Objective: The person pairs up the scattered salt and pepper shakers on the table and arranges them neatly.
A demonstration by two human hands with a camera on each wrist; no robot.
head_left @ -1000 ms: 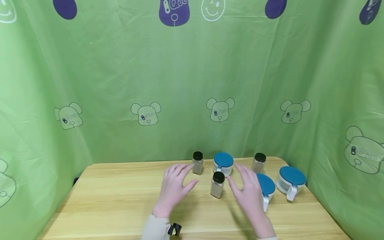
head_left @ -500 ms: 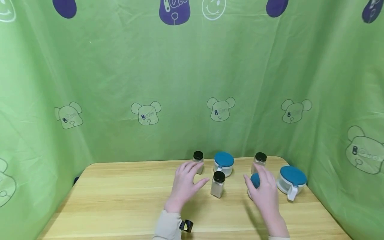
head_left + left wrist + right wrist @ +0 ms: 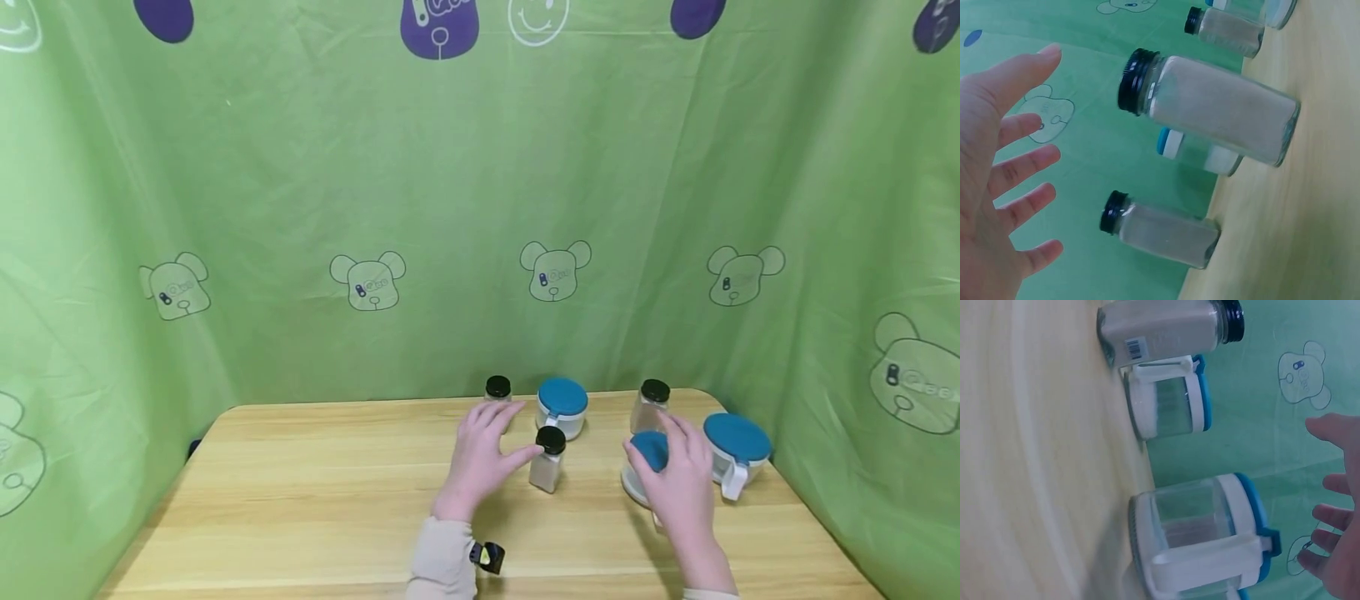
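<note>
My left hand (image 3: 480, 457) is raised beside the front glass bottle (image 3: 546, 472), which stands upright with a black cap and pale contents. In the left wrist view its fingers are spread and a gap separates them from that bottle (image 3: 1222, 109). My right hand (image 3: 681, 483) hovers over a blue-lidded glass jar (image 3: 651, 445), partly covering it. The right wrist view shows this jar (image 3: 1194, 519) with its white handle, clear of the loosely spread fingers. Neither hand holds anything.
Another black-capped bottle (image 3: 498, 387) stands behind my left hand, and a third (image 3: 649, 408) at the back right. One blue-lidded jar (image 3: 562, 398) is at the table's back edge; another (image 3: 737, 442) sits at the right. Green curtain (image 3: 450, 167) surrounds the wooden table (image 3: 315, 492).
Both hands have moved right. My left hand has come closer to the front bottle, while my right has gone from beside that bottle to over the jar. Bottles and jars look unmoved.
</note>
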